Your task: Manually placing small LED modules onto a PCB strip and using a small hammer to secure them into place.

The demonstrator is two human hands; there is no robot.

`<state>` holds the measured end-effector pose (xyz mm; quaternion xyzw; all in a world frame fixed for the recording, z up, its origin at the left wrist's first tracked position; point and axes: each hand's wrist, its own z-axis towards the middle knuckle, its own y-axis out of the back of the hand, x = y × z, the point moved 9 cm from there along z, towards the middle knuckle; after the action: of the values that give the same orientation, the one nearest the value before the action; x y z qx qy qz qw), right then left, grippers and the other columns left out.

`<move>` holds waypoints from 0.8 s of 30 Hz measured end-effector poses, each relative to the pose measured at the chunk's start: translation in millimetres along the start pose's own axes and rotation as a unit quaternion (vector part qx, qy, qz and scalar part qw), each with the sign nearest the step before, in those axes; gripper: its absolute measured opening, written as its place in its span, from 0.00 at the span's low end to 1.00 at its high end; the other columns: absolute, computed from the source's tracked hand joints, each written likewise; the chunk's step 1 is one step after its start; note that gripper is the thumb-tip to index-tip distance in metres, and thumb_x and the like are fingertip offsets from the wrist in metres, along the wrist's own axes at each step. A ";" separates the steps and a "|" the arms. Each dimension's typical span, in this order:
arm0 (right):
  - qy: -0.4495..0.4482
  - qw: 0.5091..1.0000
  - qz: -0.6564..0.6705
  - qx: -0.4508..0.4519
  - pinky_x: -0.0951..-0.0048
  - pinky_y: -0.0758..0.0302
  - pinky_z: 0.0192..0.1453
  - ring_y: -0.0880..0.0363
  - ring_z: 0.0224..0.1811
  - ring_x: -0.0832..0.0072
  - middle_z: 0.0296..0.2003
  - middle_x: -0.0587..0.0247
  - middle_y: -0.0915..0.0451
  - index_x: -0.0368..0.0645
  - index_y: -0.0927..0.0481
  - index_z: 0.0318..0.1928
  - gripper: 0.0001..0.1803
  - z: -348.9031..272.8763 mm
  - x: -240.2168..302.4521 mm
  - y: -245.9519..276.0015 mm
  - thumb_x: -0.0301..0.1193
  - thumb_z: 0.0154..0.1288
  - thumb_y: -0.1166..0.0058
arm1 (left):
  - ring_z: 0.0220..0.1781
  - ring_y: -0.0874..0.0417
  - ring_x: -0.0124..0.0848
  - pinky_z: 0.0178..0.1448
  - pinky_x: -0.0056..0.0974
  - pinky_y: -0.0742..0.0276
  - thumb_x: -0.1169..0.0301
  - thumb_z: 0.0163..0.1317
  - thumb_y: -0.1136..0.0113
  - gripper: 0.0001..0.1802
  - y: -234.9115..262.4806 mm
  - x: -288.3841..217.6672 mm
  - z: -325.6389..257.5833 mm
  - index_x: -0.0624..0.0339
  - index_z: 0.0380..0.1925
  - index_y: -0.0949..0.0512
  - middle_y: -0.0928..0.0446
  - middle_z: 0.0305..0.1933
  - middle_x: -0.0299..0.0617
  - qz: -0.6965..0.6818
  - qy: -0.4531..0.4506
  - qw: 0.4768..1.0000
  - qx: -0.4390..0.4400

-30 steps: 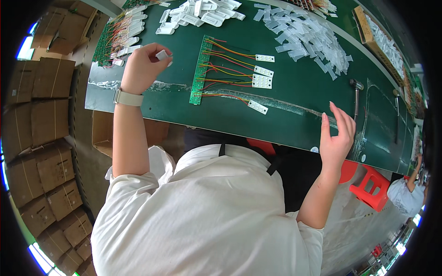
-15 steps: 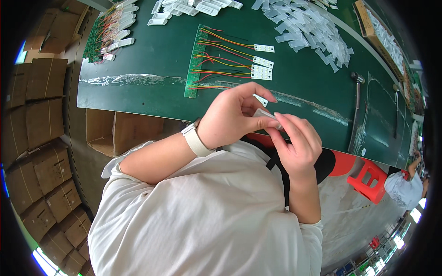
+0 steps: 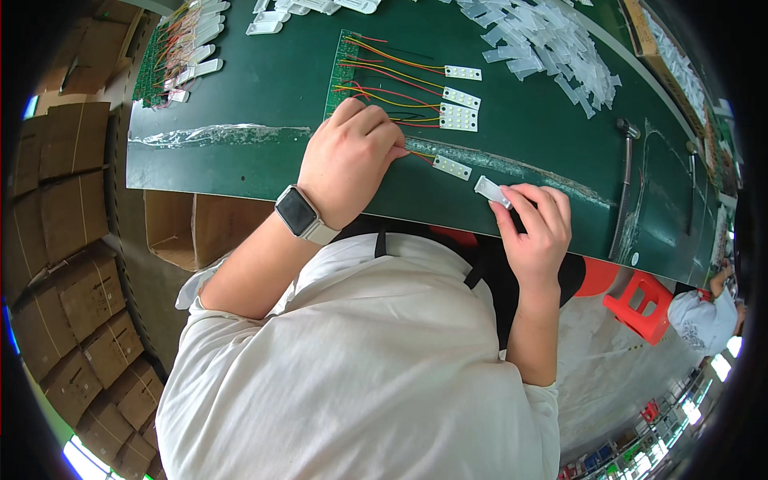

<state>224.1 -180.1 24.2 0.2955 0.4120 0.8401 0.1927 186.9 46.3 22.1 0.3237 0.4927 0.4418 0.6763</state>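
My left hand (image 3: 352, 160) is closed over the lower end of a green circuit board strip (image 3: 342, 68), its thumb and forefinger pinching red and yellow wires (image 3: 422, 155). Those wires run to a small white LED board (image 3: 452, 166) with rows of dots, lying just right of the hand. My right hand (image 3: 538, 228) grips the near end of a small white plastic housing (image 3: 491, 190), tilted, its far end close to that LED board. Several more LED boards (image 3: 460, 117) on wires lie beyond, attached to the green strip.
White housings (image 3: 268, 22) lie at the back, and clear plastic pieces (image 3: 552, 48) are heaped back right. Finished-looking wired boards (image 3: 156, 72) sit far left. A hammer-like metal tool (image 3: 622, 184) rests at right. Below stand an open carton (image 3: 172, 228) and a red stool (image 3: 642, 306).
My hands have parted. The left moved left onto the wires by the green strip; the right moved slightly right with the white housing. The nearest LED board now shows fully.
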 end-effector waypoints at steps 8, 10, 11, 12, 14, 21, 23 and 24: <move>-0.002 1.000 0.021 0.014 0.63 0.23 0.46 0.21 0.41 0.65 0.38 0.68 0.17 0.44 0.10 0.44 0.19 6.7 -1.8 -11.5 0.28 0.50 0.22 | 0.42 0.22 0.41 0.51 0.43 0.23 0.73 0.56 0.27 0.05 6.2 3.0 -1.7 0.57 0.30 0.16 0.19 0.36 0.36 -0.067 -0.011 0.998 -0.013; 0.001 1.000 0.027 0.014 0.63 0.23 0.46 0.21 0.41 0.66 0.38 0.67 0.17 0.43 0.11 0.47 0.21 10.2 -0.4 -16.8 0.28 0.49 0.22 | 0.41 0.22 0.40 0.50 0.43 0.23 0.73 0.56 0.26 0.06 6.0 1.2 -3.9 0.58 0.29 0.16 0.18 0.35 0.36 -0.077 -0.011 0.997 -0.009; 0.004 0.999 0.045 0.014 0.63 0.23 0.46 0.21 0.40 0.66 0.37 0.67 0.18 0.43 0.11 0.49 0.23 11.9 1.4 -19.6 0.28 0.49 0.22 | 0.41 0.22 0.40 0.50 0.43 0.23 0.73 0.56 0.26 0.06 3.9 0.2 -4.5 0.58 0.29 0.16 0.18 0.35 0.36 -0.079 -0.011 0.997 -0.008; 0.010 0.998 0.065 0.013 0.62 0.22 0.46 0.21 0.40 0.66 0.37 0.66 0.18 0.43 0.12 0.52 0.26 14.3 3.1 -22.4 0.28 0.49 0.22 | 0.41 0.22 0.40 0.50 0.42 0.23 0.73 0.56 0.26 0.06 3.4 2.3 -4.9 0.58 0.29 0.16 0.18 0.35 0.36 -0.072 -0.001 0.997 -0.015; 0.020 0.997 0.068 0.016 0.63 0.22 0.46 0.21 0.40 0.66 0.37 0.66 0.19 0.43 0.13 0.54 0.28 17.4 5.4 -26.3 0.28 0.48 0.22 | 0.41 0.22 0.40 0.49 0.42 0.23 0.73 0.56 0.26 0.06 3.5 3.6 -4.5 0.58 0.30 0.16 0.18 0.34 0.36 -0.064 0.010 0.998 -0.023; 0.039 0.995 0.081 0.036 0.64 0.22 0.46 0.22 0.39 0.66 0.38 0.65 0.20 0.42 0.14 0.57 0.31 16.1 9.1 -30.8 0.28 0.48 0.21 | 0.39 0.23 0.40 0.48 0.42 0.23 0.73 0.57 0.27 0.05 4.9 14.8 -7.1 0.58 0.29 0.16 0.19 0.33 0.36 -0.068 0.055 0.996 -0.026; 0.035 0.995 0.088 0.035 0.64 0.22 0.46 0.22 0.39 0.65 0.38 0.64 0.20 0.42 0.14 0.57 0.32 18.3 9.2 -31.0 0.28 0.48 0.21 | 0.39 0.23 0.40 0.48 0.42 0.24 0.73 0.57 0.26 0.05 3.4 17.4 -7.7 0.59 0.29 0.16 0.19 0.33 0.36 -0.071 0.062 0.995 -0.023; 0.031 0.994 0.094 0.034 0.63 0.22 0.46 0.22 0.39 0.65 0.38 0.64 0.20 0.42 0.14 0.58 0.32 18.9 9.5 -30.9 0.28 0.48 0.21 | 0.38 0.23 0.40 0.48 0.42 0.24 0.72 0.57 0.26 0.05 3.0 15.1 -7.8 0.58 0.29 0.16 0.19 0.32 0.36 -0.071 0.043 0.996 -0.028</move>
<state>231.8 -145.8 11.7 0.3132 0.4166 0.8487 0.0894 180.5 61.4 16.6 0.2494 0.5306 0.4196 0.6929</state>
